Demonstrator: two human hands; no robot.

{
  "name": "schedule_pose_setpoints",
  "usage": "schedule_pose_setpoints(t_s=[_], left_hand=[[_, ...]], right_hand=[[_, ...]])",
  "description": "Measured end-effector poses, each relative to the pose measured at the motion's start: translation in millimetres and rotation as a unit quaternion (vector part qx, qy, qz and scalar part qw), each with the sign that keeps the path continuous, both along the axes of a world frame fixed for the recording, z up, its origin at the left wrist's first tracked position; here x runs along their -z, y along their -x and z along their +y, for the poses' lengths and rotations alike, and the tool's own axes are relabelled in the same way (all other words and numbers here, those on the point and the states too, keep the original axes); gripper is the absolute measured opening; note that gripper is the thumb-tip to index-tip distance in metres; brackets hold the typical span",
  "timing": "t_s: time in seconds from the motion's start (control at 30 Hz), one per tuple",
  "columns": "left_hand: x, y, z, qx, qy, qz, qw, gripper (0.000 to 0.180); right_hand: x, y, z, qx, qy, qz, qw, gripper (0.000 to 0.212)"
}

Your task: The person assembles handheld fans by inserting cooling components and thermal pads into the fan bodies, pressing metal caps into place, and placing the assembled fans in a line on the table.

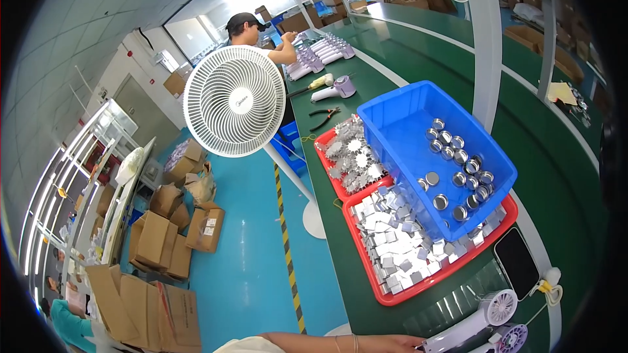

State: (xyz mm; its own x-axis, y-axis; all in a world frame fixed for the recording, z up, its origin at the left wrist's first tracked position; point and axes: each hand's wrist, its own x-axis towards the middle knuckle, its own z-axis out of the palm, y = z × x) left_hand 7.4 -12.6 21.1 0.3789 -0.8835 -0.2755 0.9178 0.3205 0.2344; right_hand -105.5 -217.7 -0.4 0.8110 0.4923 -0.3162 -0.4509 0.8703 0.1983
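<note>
My left hand reaches in along the lower edge, its fingers closed at the handle end of a white handheld fan. Part of the hand is cut off by the picture's edge. A second handheld fan with a lilac round head lies beside the first. Just beyond them, a red tray holds many small white and silver square pieces. Resting partly over it is a blue plastic bin with several round metal cups. My right hand is out of view.
Finned metal parts fill another red tray. Pliers, a screwdriver and a lilac device lie farther along the green bench. A black phone-like slab, a post, a standing fan and a co-worker are nearby.
</note>
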Motion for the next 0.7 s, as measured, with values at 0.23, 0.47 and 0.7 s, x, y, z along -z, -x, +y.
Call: schedule_pose_setpoints(t_s=[0.23, 0.47, 0.7], left_hand=[[7.5, 2.8, 1.2, -0.015, 0.024, 0.016, 0.999, 0.025], [-6.1, 1.4, 1.5, 0.026, -0.058, -0.107, 0.992, 0.025], [-14.5, -0.9, -5.6, 0.011, -0.065, -0.149, 0.987, 0.048]], right_hand=[[-16.8, -8.7, 2.5, -0.020, 0.041, -0.031, 0.998, 0.043], [0.1, -0.1, -8.4, -0.140, 0.166, -0.016, 0.976, 0.033], [-10.8, -4.8, -11.8, -0.178, 0.226, -0.022, 0.957, 0.039]])
